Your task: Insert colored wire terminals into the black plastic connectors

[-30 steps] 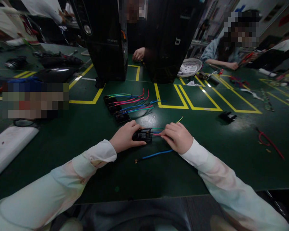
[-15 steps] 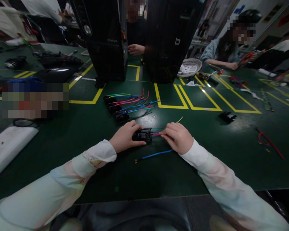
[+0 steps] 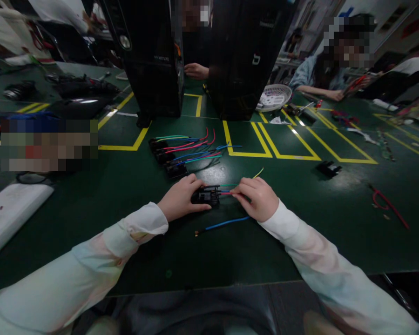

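So we've got our left hand (image 3: 178, 197) around a small black plastic socket (image 3: 206, 196), thumb along the near side and fingers on the far side, opened only as wide as the part itself. The socket sits low over the dark green tabletop (image 3: 143, 260), right in front of us; can't tell if it's touching down.

Our right hand (image 3: 257, 200) is just to the right, fingertips pinched closed on the thin coloured wires (image 3: 226, 192) coming out of the socket's right end. We can make out green, blue and red ones, but our fingers hide exactly which are in the pinch. A yellow-green wire end (image 3: 258, 173) pokes out beyond that hand.

Nearer to us lies a blue wire with a brass-coloured terminal (image 3: 226, 223), its right end up by our right hand. Just past our left hand there's a slanted row of black wired sockets (image 3: 176, 170), leads pointing right. Off to the right we've got a loose black plastic part (image 3: 330, 169) and a curled red wire (image 3: 391, 209).

Further back, two tall black computer cases (image 3: 153, 60) stand upright with a person's hand (image 3: 197, 70) between them, and a round white plastic basket (image 3: 275, 97) sits beside the right one.
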The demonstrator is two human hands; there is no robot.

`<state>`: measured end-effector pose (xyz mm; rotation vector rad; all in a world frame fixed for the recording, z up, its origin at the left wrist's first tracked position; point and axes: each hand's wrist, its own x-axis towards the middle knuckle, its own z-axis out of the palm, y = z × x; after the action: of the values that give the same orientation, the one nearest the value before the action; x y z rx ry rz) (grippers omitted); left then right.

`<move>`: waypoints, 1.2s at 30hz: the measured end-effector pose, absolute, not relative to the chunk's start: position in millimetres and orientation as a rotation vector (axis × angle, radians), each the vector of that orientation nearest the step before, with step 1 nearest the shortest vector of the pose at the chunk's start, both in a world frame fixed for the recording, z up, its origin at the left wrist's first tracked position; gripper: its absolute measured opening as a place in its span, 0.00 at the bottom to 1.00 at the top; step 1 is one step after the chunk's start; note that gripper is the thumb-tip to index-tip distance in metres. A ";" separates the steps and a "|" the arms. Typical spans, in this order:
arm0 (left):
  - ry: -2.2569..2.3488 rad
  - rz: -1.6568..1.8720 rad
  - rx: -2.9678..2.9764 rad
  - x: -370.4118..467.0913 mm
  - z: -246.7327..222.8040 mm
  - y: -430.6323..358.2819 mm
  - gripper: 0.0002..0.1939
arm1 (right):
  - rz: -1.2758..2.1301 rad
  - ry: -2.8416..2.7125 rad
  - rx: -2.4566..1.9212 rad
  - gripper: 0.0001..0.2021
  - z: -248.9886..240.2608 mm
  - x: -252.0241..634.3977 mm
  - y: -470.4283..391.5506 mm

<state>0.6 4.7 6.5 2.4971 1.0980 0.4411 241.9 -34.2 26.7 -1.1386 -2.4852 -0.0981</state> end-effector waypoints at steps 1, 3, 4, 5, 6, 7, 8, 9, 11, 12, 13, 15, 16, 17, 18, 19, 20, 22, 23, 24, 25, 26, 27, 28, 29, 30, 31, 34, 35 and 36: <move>1.093 0.446 2.497 0.5 6.4 4.9 0.27 | -0.075 -2.511 -1.113 0.09 26.2 242.3 -34.1; 1.084 0.451 2.496 0.2 6.1 5.2 0.26 | -0.049 -2.543 -1.082 0.09 25.8 242.8 -34.1; 1.083 0.450 2.494 0.1 5.9 5.4 0.27 | -0.056 -2.532 -1.092 0.09 25.7 243.0 -34.1; 1.086 0.450 2.493 -0.1 5.9 5.5 0.27 | -0.075 -2.507 -1.113 0.08 25.7 243.0 -34.1; 1.091 0.448 2.492 -0.1 5.9 5.5 0.27 | -0.093 -2.483 -1.132 0.08 25.8 243.0 -34.1; 1.097 0.444 2.493 -0.1 6.1 5.4 0.27 | -0.103 -2.474 -1.135 0.08 25.9 242.9 -34.0; 1.099 0.441 2.494 0.0 6.3 5.3 0.27 | -0.101 -2.483 -1.121 0.09 26.0 242.7 -33.8; 1.098 0.437 2.494 0.2 6.6 5.2 0.27 | -0.095 -2.504 -1.100 0.10 26.1 242.5 -33.6; 1.094 0.430 2.493 0.6 7.1 4.9 0.27 | -0.098 -2.532 -1.086 0.11 26.3 242.0 -33.1; 1.094 0.429 2.493 0.8 7.2 4.8 0.26 | -0.114 -2.521 -1.107 0.11 26.2 241.8 -32.8; 1.096 0.428 2.493 0.8 7.1 4.8 0.27 | -0.134 -2.496 -1.139 0.11 26.2 241.6 -32.4; 1.104 0.429 2.499 0.6 6.5 5.1 0.27 | -0.145 -2.455 -1.168 0.10 25.8 241.5 -31.7; 1.103 0.432 2.504 0.4 6.0 5.3 0.27 | -0.124 -2.459 -1.144 0.11 25.6 241.6 -31.4; 1.097 0.434 2.509 0.1 5.5 5.5 0.27 | -0.091 -2.477 -1.101 0.11 25.3 242.0 -31.0; 1.091 0.438 2.513 -0.1 5.1 5.6 0.27 | -0.054 -2.499 -1.053 0.11 24.9 242.5 -30.7; 1.084 0.439 2.516 -0.2 4.8 5.7 0.27 | -0.024 -2.514 -1.020 0.11 24.4 242.9 -30.3; 1.080 0.439 2.517 -0.2 4.7 5.7 0.27 | -0.006 -2.515 -1.010 0.11 23.9 243.3 -29.9; 1.081 0.440 2.513 0.0 4.8 5.7 0.27 | -0.004 -2.472 -1.063 0.10 22.4 243.5 -29.0; 1.086 0.441 2.510 0.3 5.1 5.6 0.27 | -0.009 -2.442 -1.098 0.09 21.7 243.3 -28.7; 1.091 0.444 2.506 0.5 5.3 5.5 0.27 | -0.009 -2.418 -1.120 0.09 21.2 242.8 -28.4; 1.094 0.446 2.502 0.7 5.5 5.5 0.27 | -0.004 -2.404 -1.126 0.08 21.0 242.2 -28.3; 1.096 0.448 2.499 0.9 5.6 5.5 0.27 | 0.006 -2.397 -1.119 0.08 21.1 241.4 -28.4; 1.096 0.448 2.497 1.0 5.6 5.6 0.27 | 0.020 -2.395 -1.104 0.08 21.8 240.7 -28.7; 1.094 0.448 2.496 1.0 5.5 5.6 0.27 | 0.032 -2.391 -1.088 0.08 22.8 240.1 -29.2; 1.093 0.448 2.496 0.9 5.4 5.7 0.27 | 0.042 -2.382 -1.076 0.09 24.1 239.7 -29.7; 1.095 0.448 2.497 0.7 5.1 5.8 0.27 | 0.047 -2.370 -1.067 0.09 25.5 239.5 -30.3; 1.098 0.447 2.499 0.5 4.9 5.9 0.27 | 0.051 -2.363 -1.058 0.09 26.8 239.5 -30.9; 1.100 0.441 2.505 -0.2 4.7 6.1 0.27 | 0.084 -2.406 -0.997 0.08 28.5 240.5 -31.6; 1.098 0.438 2.506 -0.3 4.8 6.1 0.27 | 0.097 -2.428 -0.984 0.07 28.3 240.8 -31.6; 1.094 0.435 2.506 -0.3 5.0 6.2 0.27 | 0.105 -2.440 -0.984 0.07 27.7 241.0 -31.4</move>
<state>-0.3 6.2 5.0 2.5059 1.0937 0.4352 241.0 -31.4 27.7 -0.9839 -2.4404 0.1049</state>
